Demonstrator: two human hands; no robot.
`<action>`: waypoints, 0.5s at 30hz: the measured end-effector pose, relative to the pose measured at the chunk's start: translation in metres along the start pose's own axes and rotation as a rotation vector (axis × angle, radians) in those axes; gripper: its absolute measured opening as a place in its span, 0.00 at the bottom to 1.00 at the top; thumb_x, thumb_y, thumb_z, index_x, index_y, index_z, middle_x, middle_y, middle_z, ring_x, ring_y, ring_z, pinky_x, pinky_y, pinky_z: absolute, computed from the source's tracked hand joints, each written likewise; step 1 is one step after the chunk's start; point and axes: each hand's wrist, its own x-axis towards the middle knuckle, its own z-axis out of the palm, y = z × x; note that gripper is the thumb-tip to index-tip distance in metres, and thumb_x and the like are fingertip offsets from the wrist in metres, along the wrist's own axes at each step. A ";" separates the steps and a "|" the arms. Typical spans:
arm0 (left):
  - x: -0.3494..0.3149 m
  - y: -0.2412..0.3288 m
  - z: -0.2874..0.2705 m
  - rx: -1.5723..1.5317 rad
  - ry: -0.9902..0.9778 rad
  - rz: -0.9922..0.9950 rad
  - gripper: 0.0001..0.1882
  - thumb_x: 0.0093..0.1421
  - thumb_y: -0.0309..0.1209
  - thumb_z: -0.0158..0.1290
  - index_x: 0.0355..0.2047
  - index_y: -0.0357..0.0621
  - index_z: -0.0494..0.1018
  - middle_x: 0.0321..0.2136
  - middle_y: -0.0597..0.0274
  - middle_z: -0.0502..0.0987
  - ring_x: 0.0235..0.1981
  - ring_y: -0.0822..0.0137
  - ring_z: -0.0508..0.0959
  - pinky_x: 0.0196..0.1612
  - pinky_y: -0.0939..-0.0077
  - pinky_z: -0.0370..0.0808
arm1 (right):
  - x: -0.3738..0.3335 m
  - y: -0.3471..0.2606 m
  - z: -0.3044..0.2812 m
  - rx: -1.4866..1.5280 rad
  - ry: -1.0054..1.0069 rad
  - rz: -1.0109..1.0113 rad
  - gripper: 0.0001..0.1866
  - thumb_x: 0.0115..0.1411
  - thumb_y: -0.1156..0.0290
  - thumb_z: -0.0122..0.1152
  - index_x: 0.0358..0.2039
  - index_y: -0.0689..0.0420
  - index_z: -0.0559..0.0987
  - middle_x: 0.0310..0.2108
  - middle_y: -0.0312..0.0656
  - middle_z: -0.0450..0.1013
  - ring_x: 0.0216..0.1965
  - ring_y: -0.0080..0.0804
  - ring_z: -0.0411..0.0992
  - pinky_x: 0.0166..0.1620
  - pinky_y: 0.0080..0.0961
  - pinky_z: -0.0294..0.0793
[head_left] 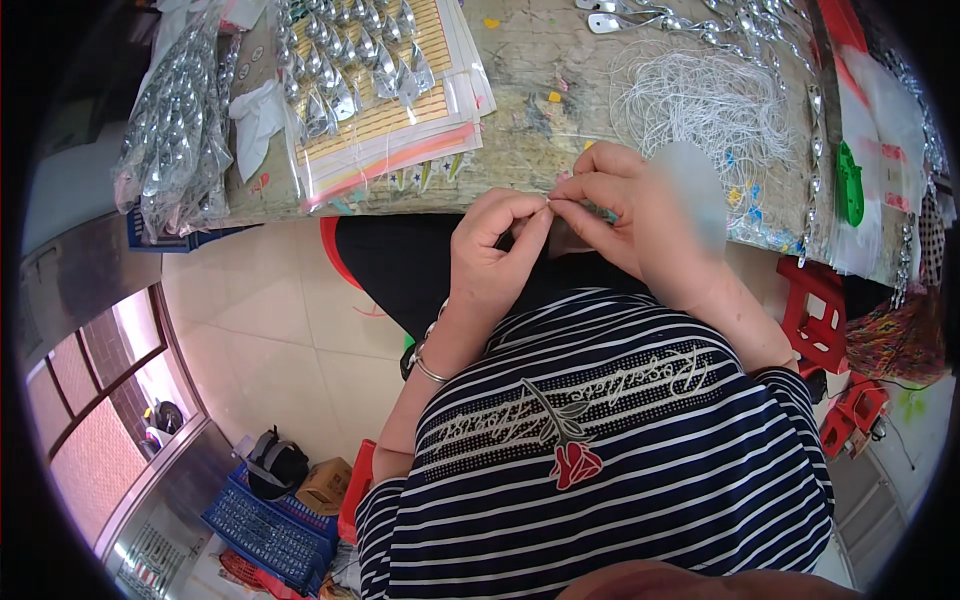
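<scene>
My left hand [492,248] and my right hand [618,205] meet fingertip to fingertip just off the table's near edge. Both are closed in a pinch; what sits between the fingertips is too small to make out. A blurred patch covers the back of my right hand. Beyond that hand lies a loose tangle of white string [700,100] on the table. Twisted silvery metal strips [345,60] rest in rows on a yellow slatted sheet to the left, over stacked papers [390,160]. More twisted strips [640,20] lie at the far right.
A clear bag of twisted silvery pieces [180,140] hangs over the worn table [530,110] at left. A green plastic tool [850,183] lies at right. Red stools [815,310] stand by my right. Blue crates [270,525], a cardboard box [326,486] and a dark bag [277,465] are on the floor.
</scene>
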 end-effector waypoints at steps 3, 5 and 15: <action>0.000 0.000 0.001 0.063 0.013 0.048 0.02 0.52 0.19 0.55 0.28 0.37 0.74 0.22 0.65 0.71 0.20 0.76 0.67 0.26 0.83 0.65 | 0.002 0.000 0.002 -0.045 0.009 -0.038 0.07 0.45 0.78 0.65 0.27 0.60 0.78 0.25 0.40 0.69 0.28 0.37 0.70 0.28 0.29 0.69; 0.001 -0.001 0.001 0.138 0.009 0.084 0.02 0.52 0.19 0.56 0.27 0.37 0.74 0.22 0.65 0.71 0.20 0.76 0.67 0.25 0.82 0.66 | 0.003 0.001 0.004 -0.065 0.011 -0.053 0.07 0.44 0.78 0.65 0.25 0.59 0.77 0.25 0.40 0.68 0.27 0.37 0.70 0.28 0.29 0.69; -0.004 0.002 0.002 -0.247 0.037 -0.345 0.03 0.55 0.23 0.55 0.30 0.36 0.76 0.22 0.71 0.71 0.22 0.81 0.68 0.26 0.86 0.65 | 0.001 0.003 0.010 -0.020 0.052 -0.028 0.07 0.43 0.78 0.64 0.24 0.59 0.76 0.27 0.40 0.68 0.30 0.35 0.70 0.32 0.26 0.70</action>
